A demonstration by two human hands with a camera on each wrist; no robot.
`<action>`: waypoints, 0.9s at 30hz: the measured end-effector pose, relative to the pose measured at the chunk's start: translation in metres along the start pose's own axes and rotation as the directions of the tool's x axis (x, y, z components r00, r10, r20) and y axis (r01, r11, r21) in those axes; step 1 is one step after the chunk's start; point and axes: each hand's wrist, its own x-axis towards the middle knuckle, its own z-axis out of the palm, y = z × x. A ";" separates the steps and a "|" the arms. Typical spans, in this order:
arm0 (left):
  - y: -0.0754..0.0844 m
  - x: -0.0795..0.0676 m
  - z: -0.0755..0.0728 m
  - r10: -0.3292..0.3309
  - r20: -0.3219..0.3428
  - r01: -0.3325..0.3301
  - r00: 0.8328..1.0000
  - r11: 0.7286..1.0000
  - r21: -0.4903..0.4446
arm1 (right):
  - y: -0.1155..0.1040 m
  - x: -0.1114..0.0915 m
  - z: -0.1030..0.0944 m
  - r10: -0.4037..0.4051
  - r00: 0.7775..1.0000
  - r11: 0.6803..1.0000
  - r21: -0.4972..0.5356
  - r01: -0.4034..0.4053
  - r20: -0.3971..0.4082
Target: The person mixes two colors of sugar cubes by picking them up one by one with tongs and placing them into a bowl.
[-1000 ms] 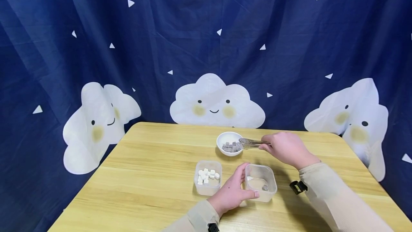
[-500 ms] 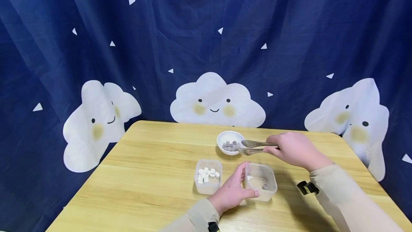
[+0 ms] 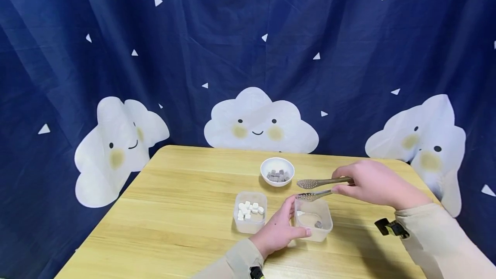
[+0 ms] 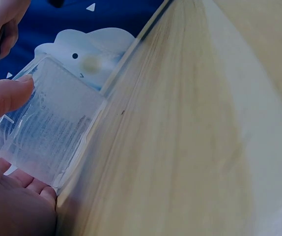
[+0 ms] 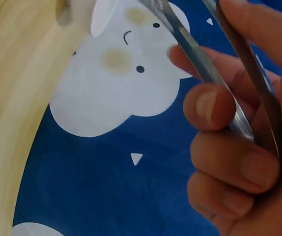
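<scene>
While the left hand (image 3: 276, 232) grips a plastic container (image 3: 319, 234), seemingly to steady it, the right hand (image 3: 373, 183) grasps spread tongs (image 3: 319, 183) nearby

The metal tongs (image 3: 323, 182), their perforated ends spread apart, pointed leftward, the nearer end overlapping the far rim of the translucent container (image 3: 320, 237) in the head view. This square, open-topped container stood upright, a grey piece (image 3: 318, 224) at its bottom.
</scene>
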 end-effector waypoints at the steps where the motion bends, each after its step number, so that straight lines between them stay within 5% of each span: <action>1: 0.000 0.000 0.000 0.001 0.003 -0.001 1.000 1.000 0.000 | 0.001 -0.001 0.000 -0.010 1.000 1.000 0.006 0.010 0.010; 13: 0.002 0.000 0.000 0.019 0.016 -0.019 1.000 1.000 -0.003 | -0.008 -0.001 -0.003 -0.036 0.984 0.999 0.014 0.034 0.177; 27: 0.000 0.001 0.000 0.012 0.019 -0.012 1.000 1.000 -0.018 | -0.025 0.005 0.008 0.018 0.977 0.996 -0.094 0.002 0.211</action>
